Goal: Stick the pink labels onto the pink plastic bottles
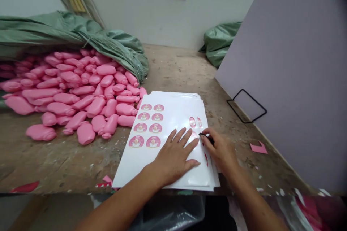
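Observation:
A stack of white sticker sheets (176, 106) lies on the table in front of me. Pink labels (154, 141) printed with a small picture run in two columns down its left side; smaller oval stickers (192, 122) are near its right edge. My left hand (177, 155) rests flat on the top sheet, fingers spread, partly covering the ovals. Between the fingers of my right hand (221, 149) is a slim black tool (206, 137), its tip at the sheet beside the ovals; its exact kind is mostly hidden by the fingers.
Many pink bottles (94, 106) spill from a green sack (119, 48) at the left. Another green sack (221, 41) stands at the back, beside a grey panel (287, 79) on the right. A black wire frame (251, 121) and a pink scrap (258, 147) are to the right.

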The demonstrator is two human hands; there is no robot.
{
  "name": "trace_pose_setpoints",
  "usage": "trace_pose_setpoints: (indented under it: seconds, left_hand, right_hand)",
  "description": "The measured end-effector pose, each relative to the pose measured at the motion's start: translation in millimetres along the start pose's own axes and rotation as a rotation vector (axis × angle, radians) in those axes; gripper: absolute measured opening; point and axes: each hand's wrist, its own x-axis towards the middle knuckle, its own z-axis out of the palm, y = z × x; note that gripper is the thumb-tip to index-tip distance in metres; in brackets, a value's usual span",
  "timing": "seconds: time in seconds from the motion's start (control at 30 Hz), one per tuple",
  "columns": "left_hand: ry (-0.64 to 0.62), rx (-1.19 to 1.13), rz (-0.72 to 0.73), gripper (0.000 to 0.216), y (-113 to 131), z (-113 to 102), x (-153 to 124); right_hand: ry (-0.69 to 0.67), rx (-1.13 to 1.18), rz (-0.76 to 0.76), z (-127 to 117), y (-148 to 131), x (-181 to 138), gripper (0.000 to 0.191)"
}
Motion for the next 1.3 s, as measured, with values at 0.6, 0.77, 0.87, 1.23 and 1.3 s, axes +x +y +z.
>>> trace_pose_setpoints:
  seconds: [0.6,0.77,0.87,1.23,1.3]
  left_hand:
    - [-0.007,-0.08,0.006,0.062,-5,-5,7]
    - [0.0,-0.089,0.002,0.063,-5,-5,6]
    - [0.01,-0.104,0.008,0.062,-5,-5,6]
    - [0.032,-0.022,0.014,0.061,-7,-1,4]
    - [0.031,-0.016,0.014,0.061,-7,-1,5]
  right_hand:
    - [0.014,-0.128,-0.085,4,-9,11,0.016]
    - [0.022,-0.127,-0.101,0,-9,13,0.017]
    - [0.039,-0.156,-0.108,-2,-7,10,0.015]
    - [0.048,-0.144,-0.109,6,-6,9,0.013]
    - [0.027,-0.1,-0.093,5,-5,11,0.013]
